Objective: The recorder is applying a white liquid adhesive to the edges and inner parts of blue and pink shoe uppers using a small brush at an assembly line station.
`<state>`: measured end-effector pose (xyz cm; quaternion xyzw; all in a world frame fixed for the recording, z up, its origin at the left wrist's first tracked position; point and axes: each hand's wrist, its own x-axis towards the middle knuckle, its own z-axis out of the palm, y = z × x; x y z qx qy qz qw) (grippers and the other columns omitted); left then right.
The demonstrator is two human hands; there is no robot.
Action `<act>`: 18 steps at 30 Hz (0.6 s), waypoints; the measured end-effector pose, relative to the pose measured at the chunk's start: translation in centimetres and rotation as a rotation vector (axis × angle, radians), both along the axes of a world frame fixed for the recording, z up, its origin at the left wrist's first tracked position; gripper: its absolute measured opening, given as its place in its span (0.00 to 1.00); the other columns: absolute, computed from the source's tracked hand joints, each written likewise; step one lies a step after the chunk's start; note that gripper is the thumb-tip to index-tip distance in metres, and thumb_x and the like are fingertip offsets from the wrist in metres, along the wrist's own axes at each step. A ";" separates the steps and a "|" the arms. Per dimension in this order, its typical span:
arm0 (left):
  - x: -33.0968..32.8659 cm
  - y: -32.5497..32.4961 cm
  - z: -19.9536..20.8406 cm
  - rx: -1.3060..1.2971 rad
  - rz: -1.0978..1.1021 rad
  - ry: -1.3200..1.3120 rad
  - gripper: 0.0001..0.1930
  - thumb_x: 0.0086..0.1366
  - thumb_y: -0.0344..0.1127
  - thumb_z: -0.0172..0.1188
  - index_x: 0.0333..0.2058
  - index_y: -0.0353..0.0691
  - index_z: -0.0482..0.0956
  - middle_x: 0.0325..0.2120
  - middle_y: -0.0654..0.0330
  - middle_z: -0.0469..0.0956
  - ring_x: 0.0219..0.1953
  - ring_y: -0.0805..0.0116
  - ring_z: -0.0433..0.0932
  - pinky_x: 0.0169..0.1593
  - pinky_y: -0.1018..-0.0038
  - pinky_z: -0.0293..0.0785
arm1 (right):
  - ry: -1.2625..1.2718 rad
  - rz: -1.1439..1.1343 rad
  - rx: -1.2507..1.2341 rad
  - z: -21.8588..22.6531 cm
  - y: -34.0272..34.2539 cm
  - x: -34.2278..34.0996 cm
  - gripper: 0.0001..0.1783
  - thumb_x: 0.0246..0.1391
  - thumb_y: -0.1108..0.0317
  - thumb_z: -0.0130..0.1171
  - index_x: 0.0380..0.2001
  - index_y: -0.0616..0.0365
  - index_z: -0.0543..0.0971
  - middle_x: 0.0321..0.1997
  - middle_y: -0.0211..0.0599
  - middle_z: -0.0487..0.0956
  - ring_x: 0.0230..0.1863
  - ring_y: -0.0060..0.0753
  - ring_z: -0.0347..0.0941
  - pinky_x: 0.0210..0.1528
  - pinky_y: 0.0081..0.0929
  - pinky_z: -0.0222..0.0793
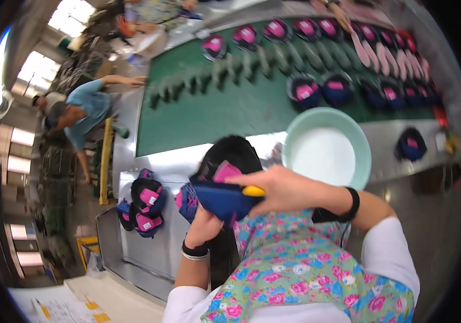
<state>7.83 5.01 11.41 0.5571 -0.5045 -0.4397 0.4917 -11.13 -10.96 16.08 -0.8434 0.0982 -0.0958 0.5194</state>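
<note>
In front of my body I hold a navy blue shoe upper (222,200) with pink inside and pink lacing at its left end. My left hand (204,225) grips it from below, with the fingers partly hidden behind it. My right hand (281,189) is closed at its right end, and a small yellow piece (253,191), perhaps a tool's handle, shows between the fingers. What the yellow piece belongs to is hidden. Just beyond the upper is a black rounded shape (237,153); I cannot tell what it is.
Several uppers (148,207) lie on the metal tray (133,245) at left. A pale green basin (367,156) stands at right. Beyond runs a green conveyor belt (187,121) with uppers and rows of green and pink pieces. A person in blue (89,102) is at left; another person's hand (339,16) reaches over the belt.
</note>
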 end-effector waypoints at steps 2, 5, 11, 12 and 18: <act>-0.5 -1.0 -1.3 0.033 0.024 -0.063 0.16 0.61 0.21 0.50 0.48 0.33 0.73 0.44 0.57 0.76 0.47 0.66 0.75 0.51 0.72 0.69 | -0.021 -0.062 -0.009 -1.2 -0.6 -0.2 0.40 0.36 0.69 0.71 0.58 0.51 0.69 0.37 0.45 0.80 0.35 0.48 0.78 0.38 0.32 0.73; -1.4 -1.5 -2.5 0.011 0.127 -0.028 0.16 0.60 0.22 0.51 0.49 0.33 0.73 0.47 0.56 0.75 0.50 0.63 0.74 0.55 0.69 0.67 | -0.041 -0.095 0.030 -2.1 -0.3 -1.4 0.41 0.36 0.68 0.71 0.59 0.50 0.68 0.38 0.45 0.80 0.35 0.47 0.78 0.38 0.32 0.73; -2.8 -0.1 -4.4 -0.014 0.031 -0.177 0.25 0.58 0.27 0.59 0.55 0.32 0.66 0.50 0.54 0.72 0.53 0.62 0.71 0.58 0.68 0.64 | 0.053 -0.056 0.100 -2.4 1.7 -4.4 0.32 0.50 0.62 0.64 0.59 0.53 0.68 0.39 0.48 0.79 0.36 0.50 0.77 0.38 0.35 0.73; -3.1 0.0 -5.1 -0.148 0.167 -0.298 0.24 0.58 0.27 0.60 0.53 0.32 0.67 0.49 0.55 0.72 0.51 0.64 0.72 0.56 0.69 0.66 | 0.057 -0.061 0.102 -2.3 1.7 -4.8 0.32 0.50 0.62 0.64 0.59 0.53 0.68 0.39 0.48 0.79 0.36 0.50 0.77 0.38 0.35 0.73; -1.0 2.5 -7.0 0.103 0.054 -0.456 0.25 0.56 0.24 0.59 0.54 0.34 0.67 0.45 0.54 0.76 0.45 0.59 0.77 0.50 0.67 0.72 | -0.084 -0.830 0.183 -3.8 -0.5 -10.2 0.15 0.61 0.60 0.52 0.42 0.60 0.79 0.38 0.41 0.79 0.41 0.31 0.75 0.45 0.27 0.69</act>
